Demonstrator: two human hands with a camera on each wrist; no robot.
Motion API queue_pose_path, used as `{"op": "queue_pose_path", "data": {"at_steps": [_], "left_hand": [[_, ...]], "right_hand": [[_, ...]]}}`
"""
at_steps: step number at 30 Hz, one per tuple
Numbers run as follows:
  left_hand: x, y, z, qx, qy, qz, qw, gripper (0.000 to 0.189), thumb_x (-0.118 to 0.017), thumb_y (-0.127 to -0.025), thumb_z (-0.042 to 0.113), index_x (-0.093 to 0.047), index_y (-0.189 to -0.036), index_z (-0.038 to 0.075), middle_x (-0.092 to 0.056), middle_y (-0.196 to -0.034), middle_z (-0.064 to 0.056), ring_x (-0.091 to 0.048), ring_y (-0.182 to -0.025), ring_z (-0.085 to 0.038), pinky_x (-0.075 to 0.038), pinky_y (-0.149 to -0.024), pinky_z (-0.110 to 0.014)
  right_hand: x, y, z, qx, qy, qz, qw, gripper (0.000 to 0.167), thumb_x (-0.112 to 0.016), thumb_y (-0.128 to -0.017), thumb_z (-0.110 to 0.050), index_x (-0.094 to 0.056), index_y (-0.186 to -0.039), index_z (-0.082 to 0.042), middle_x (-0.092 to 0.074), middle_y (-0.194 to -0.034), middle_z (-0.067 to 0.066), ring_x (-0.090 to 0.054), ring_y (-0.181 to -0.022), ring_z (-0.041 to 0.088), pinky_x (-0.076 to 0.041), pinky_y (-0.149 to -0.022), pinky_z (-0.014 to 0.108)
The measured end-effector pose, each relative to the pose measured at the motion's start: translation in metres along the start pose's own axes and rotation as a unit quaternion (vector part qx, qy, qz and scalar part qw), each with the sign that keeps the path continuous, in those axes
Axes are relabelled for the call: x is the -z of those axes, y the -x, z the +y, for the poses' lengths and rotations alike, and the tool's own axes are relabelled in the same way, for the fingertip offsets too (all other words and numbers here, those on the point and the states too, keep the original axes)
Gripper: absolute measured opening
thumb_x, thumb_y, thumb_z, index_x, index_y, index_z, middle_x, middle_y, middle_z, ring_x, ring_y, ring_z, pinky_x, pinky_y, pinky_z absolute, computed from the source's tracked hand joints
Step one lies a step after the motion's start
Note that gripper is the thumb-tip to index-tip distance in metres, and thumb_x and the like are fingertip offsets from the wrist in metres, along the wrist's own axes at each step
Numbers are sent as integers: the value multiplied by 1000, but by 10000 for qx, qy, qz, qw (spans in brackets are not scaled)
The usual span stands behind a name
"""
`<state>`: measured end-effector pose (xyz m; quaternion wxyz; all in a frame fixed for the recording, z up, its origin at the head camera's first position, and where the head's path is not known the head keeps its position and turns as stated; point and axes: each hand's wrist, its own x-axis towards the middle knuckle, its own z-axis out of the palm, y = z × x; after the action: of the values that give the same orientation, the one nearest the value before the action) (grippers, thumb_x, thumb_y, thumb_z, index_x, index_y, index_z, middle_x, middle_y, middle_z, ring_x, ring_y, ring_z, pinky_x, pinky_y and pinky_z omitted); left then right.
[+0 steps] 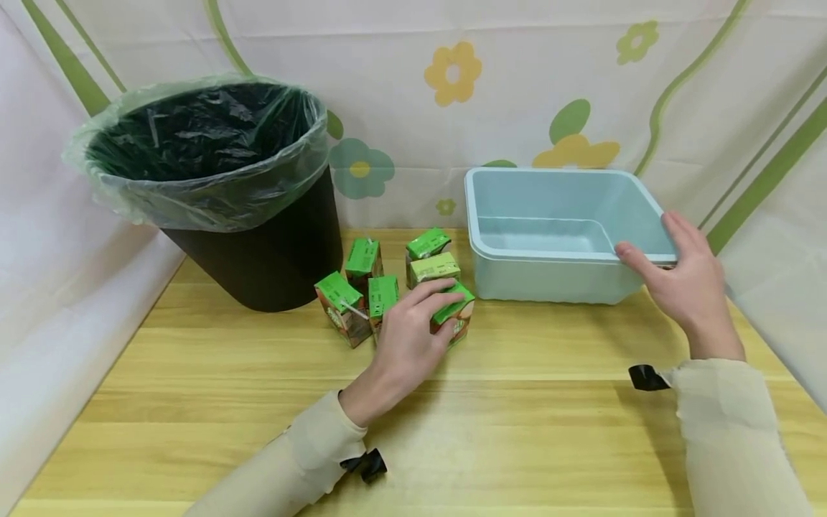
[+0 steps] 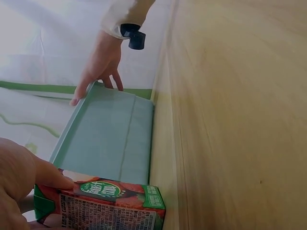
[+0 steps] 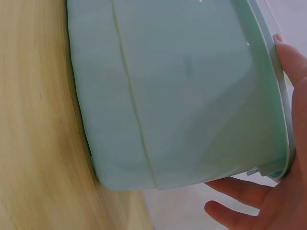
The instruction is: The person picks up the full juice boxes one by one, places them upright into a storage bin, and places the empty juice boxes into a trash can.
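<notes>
A drink carton [image 2: 103, 190] is pinched by the left hand [image 1: 410, 341]; to that hand's right, the tub [image 1: 545, 280] is gripped at its rim by the right hand [image 1: 690, 281]. Grasping seems in progress; a careful lift from the other cartons [image 1: 435, 268] beyond the left hand is probably called for. One of these is partly hidden by it.

Head view: small green-topped brick-shaped juice carton [image 1: 461, 311] is partly hidden by bare L hand [image 1: 408, 339]; beige fabric sleeves [image 1: 730, 431] are cut off at btm. L wrist view: carton's fine print [image 2: 105, 213] can't be read. R wrist view: pale-blue rectangular plastic tub [image 3: 182, 105] is cut off at top, bare R hand [image 3: 284, 191] at R edge.
</notes>
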<state>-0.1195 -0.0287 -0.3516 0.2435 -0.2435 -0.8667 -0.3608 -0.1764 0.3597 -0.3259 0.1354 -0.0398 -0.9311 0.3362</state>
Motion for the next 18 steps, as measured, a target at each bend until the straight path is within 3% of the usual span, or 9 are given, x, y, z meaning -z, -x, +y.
{"op": "queue_pose_path", "data": {"at_steps": [6,13,18], "left_hand": [[2,1,0,-26,206,28,9998,31,-86,-86,2,-81,-116,7,-75,-132,-8,-74,-118,-27,-63,-84,-35],[6,-3,3,-365,517,455,9970,31,-84,-87,0,-81,-118,5,-76,-132,-9,-72,-124,-25,-61,-102,-36],[14,-10,8,-402,876,798,9921,31,-83,-88,-1,-80,-119,3,-76,-132,-11,-72,-126,-24,-62,-99,-34]], "right_hand": [[0,0,-1,-26,8,-31,10000,92,-61,-102,-54,-15,-172,-14,-7,-181,10,-7,-166,46,-8,-127,76],[1,1,-1,-13,-27,-52,10000,92,-61,-103,-54,-15,-172,-14,-7,-181,9,-6,-166,45,-9,-128,75],[1,0,-1,-7,-30,-55,10000,93,-61,-103,-55,-15,-172,-14,-7,-181,9,-6,-166,45,-9,-128,75]]}}
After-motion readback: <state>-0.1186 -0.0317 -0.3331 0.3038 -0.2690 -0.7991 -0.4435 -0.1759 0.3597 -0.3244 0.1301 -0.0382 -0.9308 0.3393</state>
